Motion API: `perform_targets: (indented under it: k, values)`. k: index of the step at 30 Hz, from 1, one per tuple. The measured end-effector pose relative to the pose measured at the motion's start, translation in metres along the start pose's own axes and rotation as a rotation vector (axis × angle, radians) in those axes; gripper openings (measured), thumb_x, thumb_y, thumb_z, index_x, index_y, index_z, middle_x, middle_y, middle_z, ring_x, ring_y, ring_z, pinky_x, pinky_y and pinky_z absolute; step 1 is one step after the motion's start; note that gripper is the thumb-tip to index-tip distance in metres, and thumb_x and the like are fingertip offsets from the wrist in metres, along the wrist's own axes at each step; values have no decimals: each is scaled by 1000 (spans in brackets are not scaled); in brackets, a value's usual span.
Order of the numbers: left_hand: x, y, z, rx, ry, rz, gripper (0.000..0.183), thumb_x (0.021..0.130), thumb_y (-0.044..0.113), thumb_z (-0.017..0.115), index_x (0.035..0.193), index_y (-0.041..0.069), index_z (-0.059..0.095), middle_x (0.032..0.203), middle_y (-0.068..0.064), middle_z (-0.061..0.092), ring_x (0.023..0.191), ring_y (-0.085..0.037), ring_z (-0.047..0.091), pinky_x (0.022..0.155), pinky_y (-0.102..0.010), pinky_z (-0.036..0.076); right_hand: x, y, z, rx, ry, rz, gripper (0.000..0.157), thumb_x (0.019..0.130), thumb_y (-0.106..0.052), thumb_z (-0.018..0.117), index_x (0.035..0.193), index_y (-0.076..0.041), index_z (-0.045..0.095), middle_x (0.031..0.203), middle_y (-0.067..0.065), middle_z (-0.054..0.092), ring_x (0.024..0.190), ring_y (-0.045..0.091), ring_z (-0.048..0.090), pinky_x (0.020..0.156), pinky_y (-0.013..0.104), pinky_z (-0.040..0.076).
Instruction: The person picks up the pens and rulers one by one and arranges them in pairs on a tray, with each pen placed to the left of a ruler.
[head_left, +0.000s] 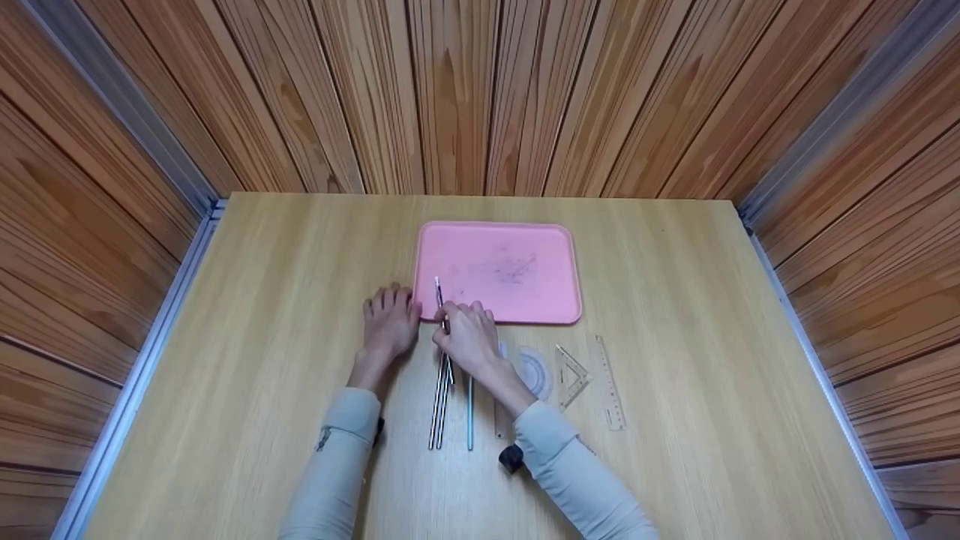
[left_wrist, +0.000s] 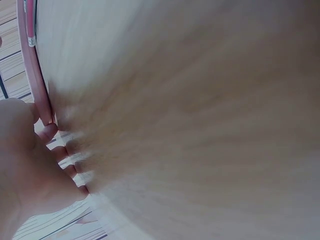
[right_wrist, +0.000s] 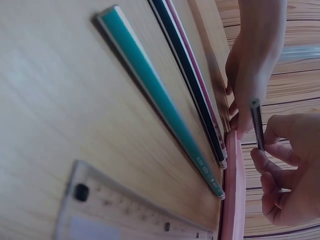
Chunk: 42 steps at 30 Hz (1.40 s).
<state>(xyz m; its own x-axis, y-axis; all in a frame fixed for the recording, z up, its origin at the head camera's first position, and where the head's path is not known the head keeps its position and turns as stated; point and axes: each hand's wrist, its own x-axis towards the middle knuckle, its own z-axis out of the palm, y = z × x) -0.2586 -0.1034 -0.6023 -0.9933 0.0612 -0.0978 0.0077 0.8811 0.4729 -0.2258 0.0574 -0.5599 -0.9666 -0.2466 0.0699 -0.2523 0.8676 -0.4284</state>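
Note:
My right hand [head_left: 469, 341] pinches a dark pencil [right_wrist: 257, 125] between thumb and fingers, its pale-tipped end over the front left of the pink tray [head_left: 495, 232]. My left hand [head_left: 390, 322] rests at the tray's left front corner, fingers spread and thumb side touching the rim. Below the right hand lie two striped-looking pencils [head_left: 436, 412] side by side; in the right wrist view one is a dark pencil [right_wrist: 192, 80], the other a red pencil [right_wrist: 200, 85]. A teal pencil [right_wrist: 155, 95] lies apart from them, its far end near the tray rim.
Right of the pencils lie a clear ruler [right_wrist: 125, 200], partly behind the right forearm, a clear protractor [head_left: 534, 373], a triangular set square [head_left: 571, 377] and another clear ruler [head_left: 609, 386]. The tray's floor has dark marks. Wood-panelled walls [head_left: 450, 97] surround the table.

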Motion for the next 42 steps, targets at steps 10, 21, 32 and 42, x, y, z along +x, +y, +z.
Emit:
perform_targets:
  k: [10, 21, 32, 42]
  values:
    - [-1, 0, 2, -1, -22, -16, 52, 107, 39, 34, 148, 7, 40, 161, -21, 25, 149, -43, 17, 122, -63, 8, 7, 2, 1, 94, -69, 42, 47, 84, -17, 71, 130, -13, 62, 108, 7, 63, 85, 23, 63, 76, 34, 49]
    - [-1, 1, 4, 10, -7, -3, 52, 107, 39, 33, 147, 7, 41, 160, -21, 27, 149, -43, 19, 121, -62, 10, 14, 4, 4, 252, -110, 77, 76, 82, -2, 70, 151, -8, 40, 122, 9, 46, 72, 13, 54, 55, 21, 47]
    - [-1, 1, 4, 13, -11, 0, 51, 107, 38, 32, 147, 7, 41, 160, -22, 27, 149, -43, 20, 121, -62, 11, 30, 6, 9, 317, -81, 20, 75, 82, 2, 68, 150, 1, 38, 122, 13, 45, 92, 20, 57, 77, 27, 56]
    - [1, -1, 1, 9, -25, -8, 51, 108, 37, 30, 148, 7, 39, 161, -21, 25, 150, -43, 17, 122, -62, 8, 40, 6, 12, 332, -100, -3, 72, 84, 2, 66, 150, 3, 37, 124, 14, 45, 94, 19, 56, 79, 26, 55]
